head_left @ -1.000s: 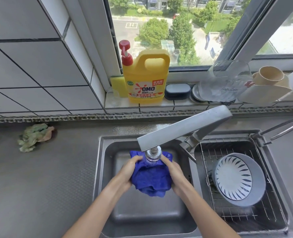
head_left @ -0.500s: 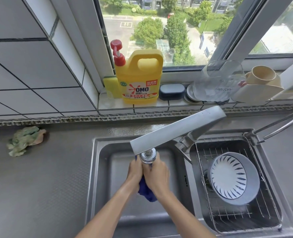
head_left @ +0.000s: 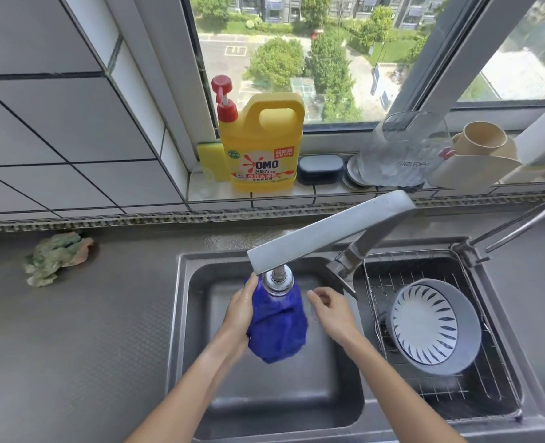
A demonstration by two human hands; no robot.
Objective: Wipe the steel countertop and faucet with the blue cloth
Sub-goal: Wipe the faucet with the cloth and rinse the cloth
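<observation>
The blue cloth (head_left: 277, 327) hangs bunched over the left sink basin, directly under the faucet's chrome nozzle (head_left: 277, 281). My left hand (head_left: 240, 310) grips the cloth along its left side. My right hand (head_left: 330, 310) hovers just right of the cloth with loosely curled fingers, apart from it and holding nothing. The flat grey faucet spout (head_left: 328, 233) slants from upper right down to the nozzle. The steel countertop (head_left: 73, 340) stretches to the left of the sink.
A crumpled green rag (head_left: 55, 257) lies on the counter at the back left. A wire rack with a grey-and-white bowl (head_left: 434, 324) fills the right basin. On the sill stand a yellow detergent jug (head_left: 261, 145), a sponge, a dark dish, a glass jar and beige cups.
Both hands squeezed the cloth together half a second ago. Now my right hand has let go and moved right, and the cloth hangs looser from my left hand.
</observation>
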